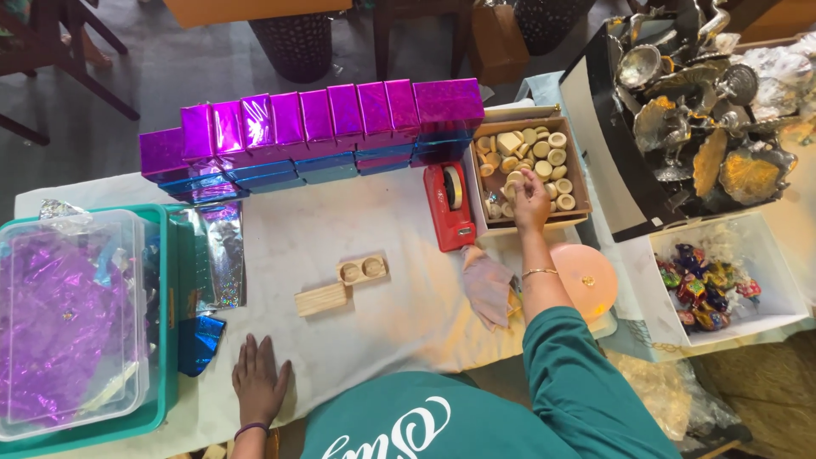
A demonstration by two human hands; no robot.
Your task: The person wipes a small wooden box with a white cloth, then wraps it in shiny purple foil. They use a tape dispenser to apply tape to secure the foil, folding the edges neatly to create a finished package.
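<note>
My right hand (530,202) reaches into a cardboard box (580,174) full of small round wooden pieces (552,158), fingers pinched around one of them. My left hand (258,381) lies flat and open on the white cloth at the table's near edge. Between the hands lie a wooden block with two round hollows (363,270) and a plain wooden block (321,299). A red tape dispenser (450,206) stands just left of the box.
A row of shiny purple and blue wrapped boxes (314,132) lines the back. At left, a teal bin (163,340) holds a clear tub of purple foil (68,314). At right sit a pink lid (585,279), a box of wrapped candies (712,285) and silver ornaments (705,119).
</note>
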